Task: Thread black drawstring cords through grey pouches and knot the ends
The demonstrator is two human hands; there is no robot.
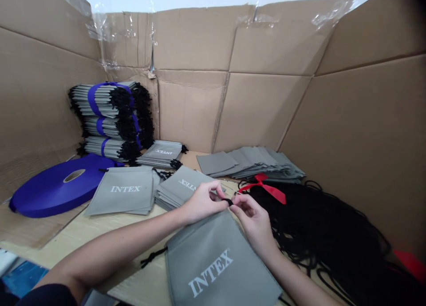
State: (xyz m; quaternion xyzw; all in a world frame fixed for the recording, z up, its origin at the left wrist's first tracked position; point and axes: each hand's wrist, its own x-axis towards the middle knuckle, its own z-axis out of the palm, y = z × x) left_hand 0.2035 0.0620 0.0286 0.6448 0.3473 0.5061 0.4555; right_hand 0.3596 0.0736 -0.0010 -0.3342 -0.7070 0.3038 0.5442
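Note:
A grey drawstring pouch [196,257] printed INTEX lies at the front of the table, tilted, with a knotted black cord end sticking out at its left corner. Above its top edge, my left hand [204,202] pinches a short piece of black cord [228,201]. Meeting it from the other side, my right hand [251,215] has thumb and fingertips closed on the same cord. A thin needle-like rod [234,190] shows just above the fingers; which hand holds it I cannot tell. Behind my left hand lies a stack of grey pouches [176,184].
Left stand a blue ribbon roll [43,190], loose INTEX pouches [124,192] and blue-banded pouch bundles [103,101]. A smaller pouch pile [161,153] sits beside them. Blank grey pouches [246,161] lie behind. Black cords [316,230] with a red tie [271,189] fill the right. Cardboard walls [193,39] enclose the table.

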